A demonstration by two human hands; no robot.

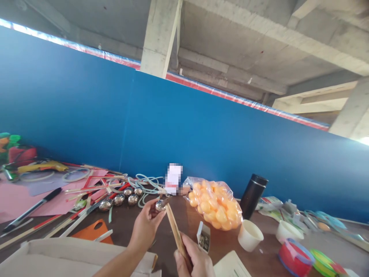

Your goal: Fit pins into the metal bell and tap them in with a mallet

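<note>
— Blue partition behind, brown table cluttered in front. What are the hands on?

— From where I stand, the left hand pinches a small silver bell between thumb and fingertips, closed round it. The right hand is clenched on the lower end of a wooden stick.

— How does the stick lie?

— Long axis runs up and to the left, away from the right fist, tip ending just under the bell. Tip and bell look to be touching or as good as; I cannot tell which.

— So which hand is nearer the meeting point?

— The left. The bell sits right at its fingertips; the right hand is at the stick's far end, low at the frame edge.

— And around them?

— A row of more silver bells lies left of the left hand, beside red and pale sticks on pink paper. A small open box stands just right of the stick. Beyond it a bag of orange balls, a black flask, two white cups. An orange card lies near the left forearm.
</note>
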